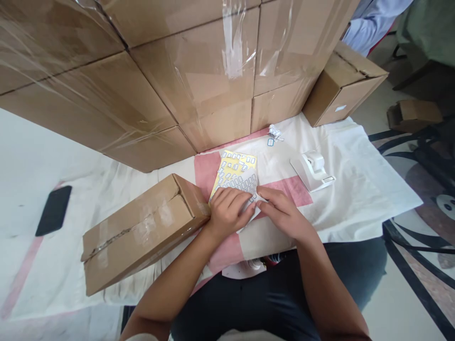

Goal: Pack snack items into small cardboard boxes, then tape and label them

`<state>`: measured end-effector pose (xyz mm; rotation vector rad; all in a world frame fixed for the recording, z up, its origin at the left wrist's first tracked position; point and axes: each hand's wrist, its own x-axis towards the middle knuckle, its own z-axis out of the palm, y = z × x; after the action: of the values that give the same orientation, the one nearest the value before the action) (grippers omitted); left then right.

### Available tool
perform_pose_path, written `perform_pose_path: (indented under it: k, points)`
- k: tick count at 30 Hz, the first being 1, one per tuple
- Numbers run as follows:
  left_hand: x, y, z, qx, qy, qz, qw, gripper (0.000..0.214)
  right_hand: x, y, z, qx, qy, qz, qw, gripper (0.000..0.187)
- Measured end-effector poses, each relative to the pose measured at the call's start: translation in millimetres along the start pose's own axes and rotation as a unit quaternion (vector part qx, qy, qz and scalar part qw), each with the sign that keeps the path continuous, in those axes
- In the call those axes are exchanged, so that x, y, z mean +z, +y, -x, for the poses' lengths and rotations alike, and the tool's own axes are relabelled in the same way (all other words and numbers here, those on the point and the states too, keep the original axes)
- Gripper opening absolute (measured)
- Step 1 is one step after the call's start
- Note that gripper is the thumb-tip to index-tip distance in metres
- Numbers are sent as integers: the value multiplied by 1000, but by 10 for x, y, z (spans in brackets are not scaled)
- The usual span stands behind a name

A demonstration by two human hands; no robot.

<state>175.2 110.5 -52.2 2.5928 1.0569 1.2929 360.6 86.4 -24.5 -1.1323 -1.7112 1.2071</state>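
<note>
A white sheet of small dark-outlined labels (250,179) is bent up between my two hands. Thumb and fingers of my left hand (231,208) close on its left part. My right hand (279,208) pinches the sheet's right edge, fingertips close to those of the left. Underneath lies a yellow backing sheet (231,166) with scattered labels, several of them tilted or overlapping. Whether a single label is between my fingertips is too small to tell. Just left of my left hand sits a taped cardboard box (142,232).
Stacked, taped cardboard boxes (213,80) wall off the back. A white tape dispenser (314,170) stands to the right, near a crumpled clump of labels (275,133). Another box (344,87) stands at the back right, beside a person's sleeve (373,23). A black phone (54,210) lies far left.
</note>
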Motion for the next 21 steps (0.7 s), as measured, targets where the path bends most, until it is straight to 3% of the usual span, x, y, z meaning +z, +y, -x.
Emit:
perform_pose_path:
  k: [5, 17, 21]
  points:
    - [2, -12, 5, 3, -32, 3, 999, 3, -11, -12, 16, -7, -2, 17, 1000, 26]
    - [17, 40, 19, 4, -13, -29, 999, 10, 12, -65, 5, -15, 9, 59, 998, 26]
    - [8, 17, -2, 10, -27, -10, 1000, 3, 6, -53, 4, -15, 17, 62, 998, 27]
